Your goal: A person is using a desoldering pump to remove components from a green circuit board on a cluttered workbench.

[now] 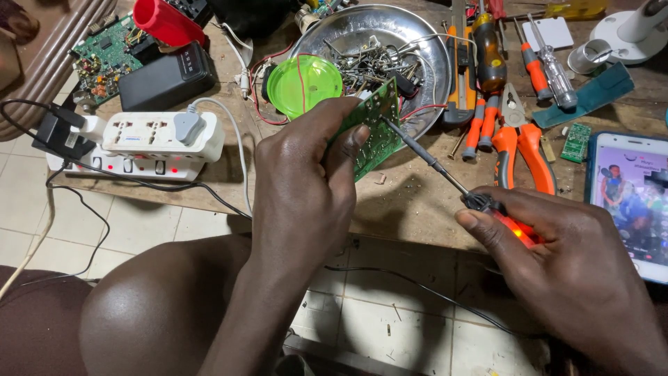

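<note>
Bare knee point(156, 306) sits lowest in the head view. Left hand point(303, 181) pinches a green circuit board point(376, 129), tilted on edge above the wooden bench point(410, 202). Right hand point(570, 264) grips a glowing soldering iron point(445, 177); its shaft runs up-left, tip touching the board's near face, beside the steel bowl point(431, 49).

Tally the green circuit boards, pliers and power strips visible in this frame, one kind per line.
Green circuit boards: 3, the held board, the large board at top left and the small board by the phone
Orange-handled pliers: 1
White power strips: 1
Total: 5
</note>
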